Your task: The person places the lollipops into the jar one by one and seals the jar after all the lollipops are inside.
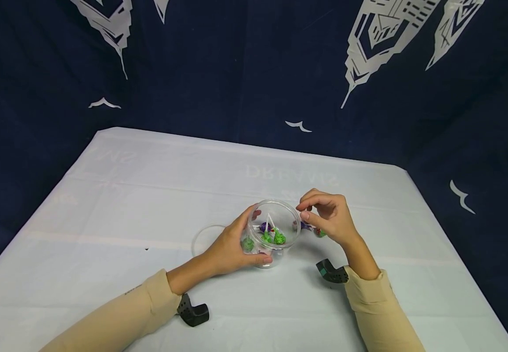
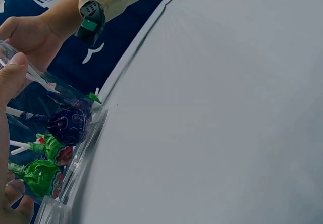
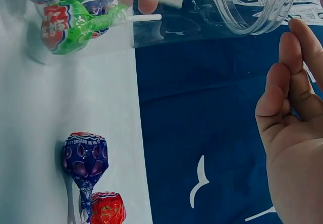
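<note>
My left hand point(image 1: 229, 247) grips a clear plastic jar point(image 1: 276, 203) from its left side, with the thumb across the front. Inside lie several wrapped lollipops; a green lollipop point(image 1: 279, 237) and a purple lollipop point(image 2: 69, 127) are visible, white sticks pointing toward the mouth. Beside the rim on the right is my right hand point(image 1: 329, 215), its fingers loosely bent and nothing between them. In the right wrist view, those fingertips are close to the jar's mouth. On the table below this hand lie a purple lollipop point(image 3: 86, 156) and a red-wrapped lollipop point(image 3: 107, 209).
A clear round lid point(image 1: 194, 242) lies on the white-covered table point(image 1: 148, 195), left of the jar and partly behind my left hand. A dark blue printed cloth point(image 1: 236, 73) hangs beyond the far edge. Black wrist cameras point(image 1: 194, 313) sit on both sleeves.
</note>
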A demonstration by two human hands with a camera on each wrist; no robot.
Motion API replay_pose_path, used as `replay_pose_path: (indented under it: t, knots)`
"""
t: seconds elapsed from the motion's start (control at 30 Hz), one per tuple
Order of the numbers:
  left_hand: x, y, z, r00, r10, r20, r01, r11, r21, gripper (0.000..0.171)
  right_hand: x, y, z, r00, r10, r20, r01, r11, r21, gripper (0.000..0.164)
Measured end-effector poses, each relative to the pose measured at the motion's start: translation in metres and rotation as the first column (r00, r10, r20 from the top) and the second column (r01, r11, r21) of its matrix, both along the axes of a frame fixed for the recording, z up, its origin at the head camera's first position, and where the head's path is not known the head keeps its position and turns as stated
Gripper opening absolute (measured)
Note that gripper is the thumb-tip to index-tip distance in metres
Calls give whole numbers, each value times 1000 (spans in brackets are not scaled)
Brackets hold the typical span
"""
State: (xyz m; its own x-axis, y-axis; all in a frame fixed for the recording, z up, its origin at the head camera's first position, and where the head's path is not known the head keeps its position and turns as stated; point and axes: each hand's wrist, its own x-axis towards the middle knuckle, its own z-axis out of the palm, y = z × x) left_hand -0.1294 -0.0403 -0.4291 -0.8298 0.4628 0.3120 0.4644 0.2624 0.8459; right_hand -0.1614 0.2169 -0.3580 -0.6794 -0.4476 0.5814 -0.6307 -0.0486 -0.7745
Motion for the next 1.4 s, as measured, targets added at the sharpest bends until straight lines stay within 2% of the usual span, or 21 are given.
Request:
replay_pose_path:
  t: [0.23,0.37,0.47,0.7,0.8,1.07,1.4]
  knots:
    - [0,0,0,1000,-5,2,5,1000,0,113,2,6,-1,999,-32,22,32,999,7,3]
    - [0,0,0,1000,-10,5,10,1000,0,113,2,10,-2,999,-39,19,39,999,3,22]
    - [0,0,1,1000,-8,4,8,1000,0,113,3,11,-4,999,-39,12,39,999,4,28]
    - [0,-1,0,1000,-1,-2,1,1000,-1,114,4,19,-7,997,-74,39,72,997,40,10]
    - [0,-2,-1,1000,-2,-3,2,1000,4,114,4,23,-9,994,-95,46,92,994,62,6]
    - [0,-2,-1,1000,0,1,0,1000,4,114,2,33,-13,992,-122,13,120,989,85,10]
    - [-1,-1,-1,1000,-7,1,7,1000,-3,114,-1,46,-14,978,-211,-8,210,971,115,23]
